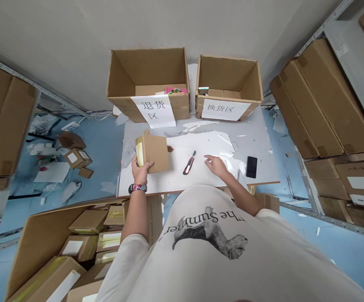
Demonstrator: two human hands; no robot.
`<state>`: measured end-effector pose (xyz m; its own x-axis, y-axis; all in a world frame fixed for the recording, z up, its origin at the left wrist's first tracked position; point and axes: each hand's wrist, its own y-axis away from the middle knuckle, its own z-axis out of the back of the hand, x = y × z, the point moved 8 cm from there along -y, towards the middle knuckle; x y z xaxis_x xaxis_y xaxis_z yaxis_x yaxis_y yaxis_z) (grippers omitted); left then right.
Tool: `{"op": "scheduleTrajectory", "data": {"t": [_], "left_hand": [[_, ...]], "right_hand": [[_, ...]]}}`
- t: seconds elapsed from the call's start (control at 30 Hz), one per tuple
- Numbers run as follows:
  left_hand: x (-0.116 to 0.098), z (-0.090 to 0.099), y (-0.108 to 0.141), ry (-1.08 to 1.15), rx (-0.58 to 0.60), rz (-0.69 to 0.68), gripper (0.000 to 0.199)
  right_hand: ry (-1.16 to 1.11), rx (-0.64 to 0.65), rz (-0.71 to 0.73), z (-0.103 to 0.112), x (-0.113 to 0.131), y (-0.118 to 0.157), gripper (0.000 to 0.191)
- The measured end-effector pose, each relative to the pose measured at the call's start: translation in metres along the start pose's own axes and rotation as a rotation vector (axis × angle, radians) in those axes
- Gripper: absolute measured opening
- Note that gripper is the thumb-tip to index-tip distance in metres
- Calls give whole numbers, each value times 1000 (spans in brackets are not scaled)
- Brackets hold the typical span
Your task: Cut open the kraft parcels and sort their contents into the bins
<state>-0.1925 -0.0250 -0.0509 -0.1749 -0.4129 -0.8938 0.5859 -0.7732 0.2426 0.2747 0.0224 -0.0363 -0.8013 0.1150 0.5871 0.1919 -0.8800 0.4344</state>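
Observation:
My left hand [140,168] grips the lower left edge of a small cardboard box [156,153], with the thumb on its near face. Yellowish tape and a white label run along the box's left side. To the right of the box, a utility knife [189,162] with a red and black handle lies on the white table [175,184]. My right hand [215,165] hovers at or rests on the tabletop, right of the knife and apart from it. Its index finger points left and nothing shows between the fingers.
Two open cartons, the left carton [122,105] and the right carton [254,107], stand at the back with paper signs. A phone [251,167] lies at right. A large carton [21,260] full of parcels is at lower left. Shelved boxes [329,100] stand at right.

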Motion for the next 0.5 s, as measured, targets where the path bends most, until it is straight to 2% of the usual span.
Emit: {"op": "scheduleTrajectory", "data": {"t": [0.1,0.2,0.37,0.5], "left_hand": [[22,-3,12,74,-29,108,114],[38,4,25,60,-53,144,116],[47,17,49,-27,-44,140,119],[52,20,65,-63,-36,151,117]], "right_hand": [[133,200,-21,-42,1,-14,49],[285,388,2,-86,6,-24,52],[355,466,63,-127,19,-46,80],[398,470,91,-141,23,-65,84]]}}
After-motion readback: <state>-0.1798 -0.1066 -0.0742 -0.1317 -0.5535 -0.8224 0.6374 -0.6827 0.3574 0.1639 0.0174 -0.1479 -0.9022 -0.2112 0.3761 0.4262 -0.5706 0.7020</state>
